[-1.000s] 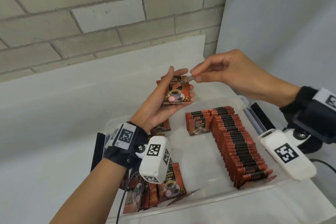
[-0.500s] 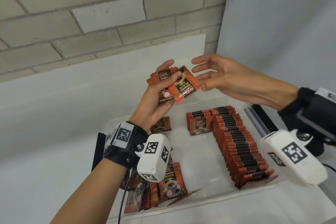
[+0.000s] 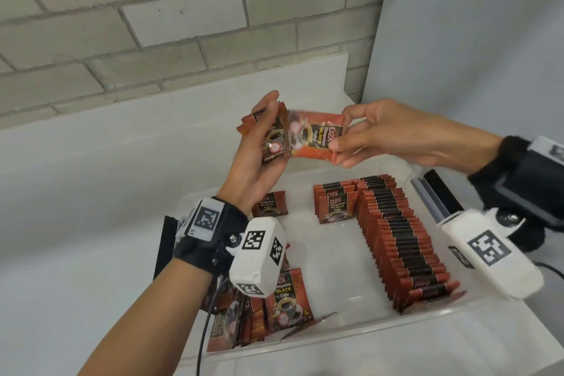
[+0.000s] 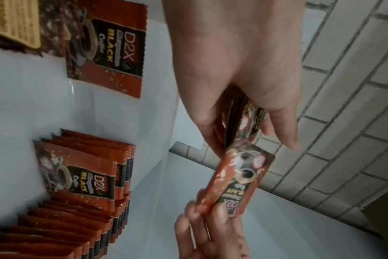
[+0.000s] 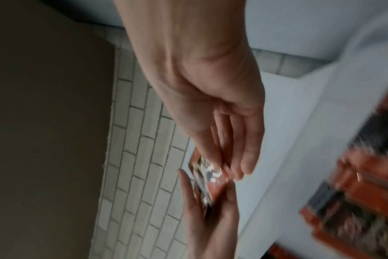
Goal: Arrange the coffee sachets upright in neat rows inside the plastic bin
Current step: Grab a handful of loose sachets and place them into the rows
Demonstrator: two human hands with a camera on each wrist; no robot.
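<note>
Loose sachets [image 3: 283,310]: red and black packets printed "D2X BLACK Coffee" with a coffee cup picture, lying in a jumble at the near left corner of the plastic bin [image 3: 351,336].
Plastic bin: clear, standing on the white table [image 3: 76,192]; its near wall shows the packets through it.
Long row [image 3: 406,241]: many sachets standing upright on edge, packed face to face, running from the near right corner toward the far wall, red edges with a black band on top.
Short row [image 3: 334,207]: a few upright sachets just left of the long row's far end, fronts facing the camera.
Single sachet [image 3: 270,203]: lying flat near the far left of the bin floor, partly behind the left wrist.
Left hand [image 3: 259,149]: raised above the bin, fingers curled round a small stack of sachets [image 3: 268,137] held on edge.
Right hand [image 3: 384,134]: thumb and fingertips pinch the right edge of one sachet [image 3: 314,140], front facing the camera, print turned sideways, blurred; its left edge meets the stack.
Far: pale brick wall [image 3: 183,24].
</note>
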